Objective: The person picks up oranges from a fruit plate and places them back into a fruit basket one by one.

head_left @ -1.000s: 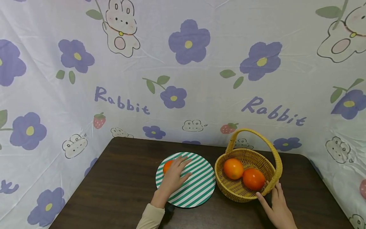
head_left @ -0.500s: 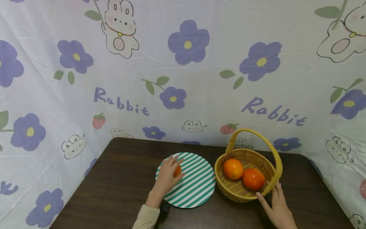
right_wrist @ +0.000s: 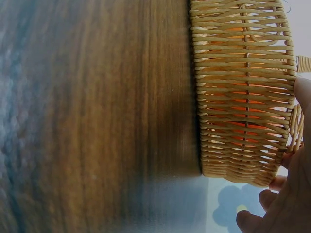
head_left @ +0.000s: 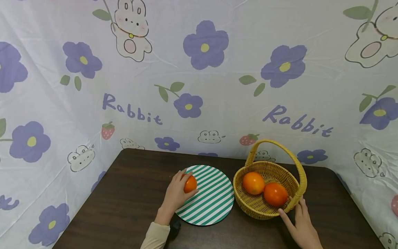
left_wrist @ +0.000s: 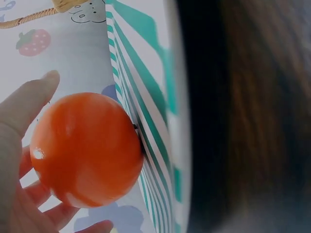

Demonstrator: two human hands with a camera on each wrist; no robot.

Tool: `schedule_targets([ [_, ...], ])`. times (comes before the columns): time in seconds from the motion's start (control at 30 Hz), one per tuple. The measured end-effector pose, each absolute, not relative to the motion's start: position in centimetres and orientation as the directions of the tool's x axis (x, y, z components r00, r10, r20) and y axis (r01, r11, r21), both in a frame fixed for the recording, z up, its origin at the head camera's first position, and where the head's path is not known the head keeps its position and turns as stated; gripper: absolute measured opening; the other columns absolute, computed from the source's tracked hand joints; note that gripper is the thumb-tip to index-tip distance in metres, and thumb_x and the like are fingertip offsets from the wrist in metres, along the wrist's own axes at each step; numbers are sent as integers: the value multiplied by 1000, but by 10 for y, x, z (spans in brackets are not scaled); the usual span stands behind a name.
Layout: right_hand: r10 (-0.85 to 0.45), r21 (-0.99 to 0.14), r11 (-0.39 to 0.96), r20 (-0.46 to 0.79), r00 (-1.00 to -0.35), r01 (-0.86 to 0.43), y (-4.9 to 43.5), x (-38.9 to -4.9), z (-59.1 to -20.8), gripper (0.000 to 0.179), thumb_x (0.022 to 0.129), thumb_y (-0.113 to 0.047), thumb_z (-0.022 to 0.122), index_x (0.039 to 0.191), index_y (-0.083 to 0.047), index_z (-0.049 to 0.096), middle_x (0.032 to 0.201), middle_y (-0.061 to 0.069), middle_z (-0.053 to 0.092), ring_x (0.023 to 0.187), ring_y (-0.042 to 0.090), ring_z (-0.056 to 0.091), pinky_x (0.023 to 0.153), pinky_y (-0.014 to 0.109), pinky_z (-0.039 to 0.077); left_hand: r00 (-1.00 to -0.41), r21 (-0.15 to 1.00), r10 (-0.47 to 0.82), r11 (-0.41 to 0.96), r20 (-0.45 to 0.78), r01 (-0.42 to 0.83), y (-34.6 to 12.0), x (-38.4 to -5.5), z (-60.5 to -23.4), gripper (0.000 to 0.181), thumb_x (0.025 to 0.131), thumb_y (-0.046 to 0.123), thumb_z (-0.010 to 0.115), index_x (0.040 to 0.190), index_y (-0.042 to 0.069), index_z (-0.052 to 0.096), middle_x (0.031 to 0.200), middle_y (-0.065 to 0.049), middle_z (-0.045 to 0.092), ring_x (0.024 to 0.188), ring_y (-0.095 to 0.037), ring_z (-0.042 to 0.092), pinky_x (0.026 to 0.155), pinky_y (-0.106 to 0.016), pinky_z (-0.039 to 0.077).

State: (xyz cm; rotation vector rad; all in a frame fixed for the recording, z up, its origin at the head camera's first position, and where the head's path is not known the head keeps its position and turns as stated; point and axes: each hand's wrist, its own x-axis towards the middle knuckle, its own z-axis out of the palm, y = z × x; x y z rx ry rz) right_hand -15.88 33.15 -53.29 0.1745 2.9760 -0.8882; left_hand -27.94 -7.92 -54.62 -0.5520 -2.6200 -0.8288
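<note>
A round, smooth orange-red tomato [head_left: 190, 184] sits on the left part of a green-and-white striped round board [head_left: 211, 197]. My left hand [head_left: 175, 192] is spread around its left and near sides. In the left wrist view, the thumb [left_wrist: 30, 97] stands apart from the tomato [left_wrist: 87, 150], and the other fingers lie behind it; whether they touch it is hard to tell. At the right, my right hand [head_left: 300, 224] holds the near-right rim of a wicker basket [head_left: 259, 214] beside the handle's base. In the right wrist view, its fingers [right_wrist: 267, 199] lie against the woven side.
Inside the basket lie two fruits, an orange one [head_left: 253, 183] and a redder one [head_left: 275, 194]. The arched handle [head_left: 290, 154] rises over them. A dark wooden table [head_left: 124, 200] carries everything, with a patterned cloth [head_left: 217, 86] hanging behind it.
My left hand has moved left, from above the board to the left of the tomato, so more of the tomato shows. The right hand and basket stay still.
</note>
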Motion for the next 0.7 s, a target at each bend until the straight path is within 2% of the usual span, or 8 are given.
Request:
schedule_targets([
  [0.13, 99, -545, 831, -53, -994, 112, 331, -159, -533, 83, 95, -57, 31, 148, -1, 2, 147, 25, -26, 135, 50, -9, 85, 75, 26, -884, 512, 251, 740, 393, 437, -81, -280, -549, 71, 75, 37, 76, 137, 19, 47, 141, -15, 39, 122, -36, 42, 78, -53, 50],
  [0.23, 101, -546, 831, -50, -994, 112, 331, -159, -534, 83, 94, -58, 31, 148, -1, 3, 148, 25, -26, 134, 51, -8, 84, 75, 26, -893, 529, 245, 735, 378, 425, -83, -281, -550, 72, 75, 38, 76, 137, 20, 45, 140, -14, 41, 118, -35, 45, 76, -52, 51],
  [0.7, 101, -540, 834, -52, -994, 113, 330, -159, -532, 82, 95, -57, 31, 148, 0, 5, 148, 27, -23, 134, 51, -8, 85, 75, 26, -890, 549, 240, 716, 389, 433, -74, -279, -549, 67, 74, 38, 77, 132, 19, 50, 128, -10, 49, 109, -29, 51, 81, -46, 52],
])
